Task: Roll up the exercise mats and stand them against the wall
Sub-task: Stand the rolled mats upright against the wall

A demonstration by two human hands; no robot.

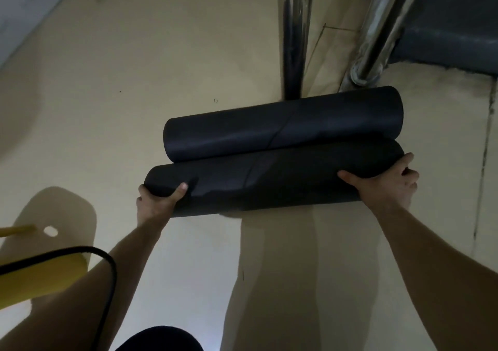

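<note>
Step in hand, as judged: rolling finished, now the moving and standing part. Two black rolls, both wound tight, lying crosswise on the near side of the steel post (293, 35).

- Far roll (283, 126): right at the foot of the post, long side touching the other roll.
- Near roll (269, 188): one roll further from the post, toward the person, held at both ends.
- L hand (157, 198): gripping the left end of the near roll, thumb on top, fingers under and hidden.
- R hand (388, 186): gripping the right end, thumb along the top side, fingers curled over the end edge.

Cannot tell if the near roll is lifted or resting on the floor (134, 94). Cannot tell either if the far roll rests on the floor or partly on the near roll.

Also there: a second post (377, 27), tilted, right of the first, w/ a dark grey block (452, 27) beyond it. Well apart from the post, at lower left by the L forearm, a yellow object (40, 275) w/ a black cable (107, 283).

Next move, prob.:
- Lift the near roll and turn it upright, one end down.
- Keep both grips firm so the outer wrap does not spring open.
- Avoid pushing the far roll while lifting, since the two are touching.
- Find the wall first; not sure from here which surface near the post it is.
</note>
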